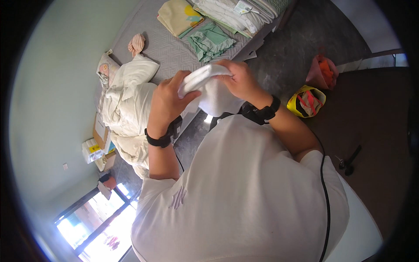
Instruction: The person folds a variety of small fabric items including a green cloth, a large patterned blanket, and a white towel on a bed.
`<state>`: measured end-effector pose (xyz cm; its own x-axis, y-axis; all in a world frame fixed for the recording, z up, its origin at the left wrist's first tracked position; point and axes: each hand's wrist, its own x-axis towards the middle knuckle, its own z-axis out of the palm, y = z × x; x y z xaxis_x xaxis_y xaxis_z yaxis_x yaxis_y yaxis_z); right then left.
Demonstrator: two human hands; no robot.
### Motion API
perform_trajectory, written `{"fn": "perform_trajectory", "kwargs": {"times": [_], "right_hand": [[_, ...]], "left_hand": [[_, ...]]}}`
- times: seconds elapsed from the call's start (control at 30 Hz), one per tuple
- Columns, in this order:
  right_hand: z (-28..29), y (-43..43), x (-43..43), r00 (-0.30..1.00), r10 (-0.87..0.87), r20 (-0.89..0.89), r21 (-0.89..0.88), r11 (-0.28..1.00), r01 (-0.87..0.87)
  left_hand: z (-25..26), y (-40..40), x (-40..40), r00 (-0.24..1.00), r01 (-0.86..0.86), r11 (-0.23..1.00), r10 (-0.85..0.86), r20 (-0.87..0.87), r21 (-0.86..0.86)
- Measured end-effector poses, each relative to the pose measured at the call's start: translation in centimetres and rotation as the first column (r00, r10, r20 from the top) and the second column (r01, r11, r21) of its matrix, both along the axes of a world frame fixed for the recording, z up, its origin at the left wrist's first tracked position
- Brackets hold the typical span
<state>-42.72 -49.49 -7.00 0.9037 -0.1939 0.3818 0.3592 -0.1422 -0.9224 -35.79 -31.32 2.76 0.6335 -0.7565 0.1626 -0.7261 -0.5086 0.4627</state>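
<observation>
A white cloth (214,95), partly folded over on itself, is held up in front of my chest. My left hand (168,98) grips its folded edge, with the thumb on the near side. At the other end of that fold, my right hand (240,80) pinches the cloth between thumb and fingers. The lower part of the cloth hangs down towards my shirt. Beyond my hands lies a bed with a grey quilted cover (167,60). On it, a crumpled green cloth (211,41) is just past the white cloth.
A cream duvet (127,101) is heaped along the bed's left side. A folded yellow blanket (178,18) and white bedding (229,14) lie at the far end. On the right are a yellow bag (306,101), a pink bag (322,73) and a brown door (370,131) with a handle.
</observation>
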Motion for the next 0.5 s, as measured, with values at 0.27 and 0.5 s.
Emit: {"fn": "perform_trajectory", "kwargs": {"times": [0.27,0.5], "right_hand": [[1.8,-1.5,-0.6,0.998,-0.063,-0.008,0.023,0.998,0.063],[0.5,-1.6,0.2,0.988,-0.156,0.014,0.332,0.932,0.142]], "left_hand": [[-1.3,1.7,0.4,0.968,-0.178,0.983,0.166,-0.19,-0.049],[-2.6,0.0,0.0,0.852,-0.368,0.621,-0.073,-0.518,-0.692]]}}
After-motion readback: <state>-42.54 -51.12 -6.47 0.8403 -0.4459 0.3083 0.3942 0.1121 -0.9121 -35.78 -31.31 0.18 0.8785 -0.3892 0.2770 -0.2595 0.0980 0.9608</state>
